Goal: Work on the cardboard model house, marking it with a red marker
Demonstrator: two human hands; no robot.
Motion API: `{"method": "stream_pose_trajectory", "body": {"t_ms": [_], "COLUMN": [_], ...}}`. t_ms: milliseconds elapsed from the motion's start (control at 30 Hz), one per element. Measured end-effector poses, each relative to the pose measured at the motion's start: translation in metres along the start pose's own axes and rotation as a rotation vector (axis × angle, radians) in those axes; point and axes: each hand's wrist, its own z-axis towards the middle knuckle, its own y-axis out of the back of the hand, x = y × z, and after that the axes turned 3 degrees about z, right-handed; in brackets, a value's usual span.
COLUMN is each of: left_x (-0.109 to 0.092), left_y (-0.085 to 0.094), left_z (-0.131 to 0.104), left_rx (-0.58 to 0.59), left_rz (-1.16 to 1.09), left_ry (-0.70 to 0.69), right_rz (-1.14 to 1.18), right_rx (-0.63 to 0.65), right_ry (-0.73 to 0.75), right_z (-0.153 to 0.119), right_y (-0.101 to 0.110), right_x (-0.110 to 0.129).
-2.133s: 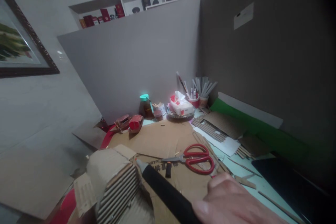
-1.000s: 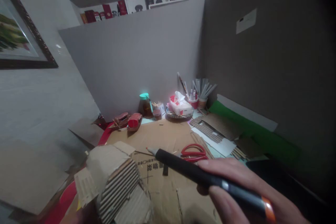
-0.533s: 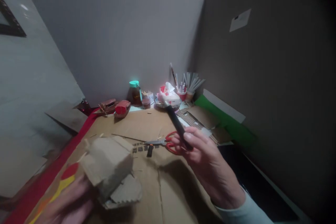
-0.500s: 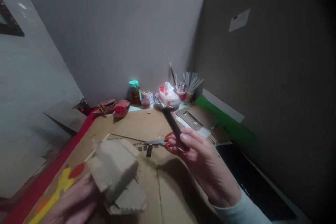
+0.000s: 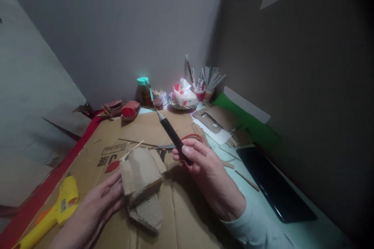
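The left hand (image 5: 96, 202) has its fingers closed on a light, crushable corrugated cardboard model (image 5: 143, 183) resting on the cardboard-covered desk (image 5: 181, 218), best gripped by its flat sides, while the right hand (image 5: 204, 167) pinches a stiff black pen-shaped tool (image 5: 172, 137) mid-barrel, tip raised.

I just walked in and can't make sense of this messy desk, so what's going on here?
A person is working with cardboard at a cluttered desk. Their left hand steadies a small cardboard model on a flattened cardboard sheet. Their right hand holds a black pen-shaped tool, tip pointing up and away from the model. Red-handled scissors lie just behind that hand, and a yellow glue gun rests at the left. Cups of pens, a tissue pack and a jar stand against the wall.
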Motion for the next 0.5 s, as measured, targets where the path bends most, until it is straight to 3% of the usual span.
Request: {"method": "stream_pose_trajectory", "body": {"t_ms": [200,367,500], "left_x": [0.006,0.017,0.013], "left_y": [0.011,0.024,0.017], "left_z": [0.006,0.013,0.01], "left_rx": [-0.093,-0.095,-0.068], "left_rz": [0.145,0.285,0.322], "left_ry": [-0.02,-0.168,-0.189], "right_rz": [-0.03,-0.051,-0.047], "right_rx": [0.021,0.056,0.081], "right_ry": [0.0,0.007,0.01], "right_z": [-0.001,-0.002,-0.004], "right_y": [0.0,0.001,0.002], "right_x": [0.001,0.003,0.003]}}
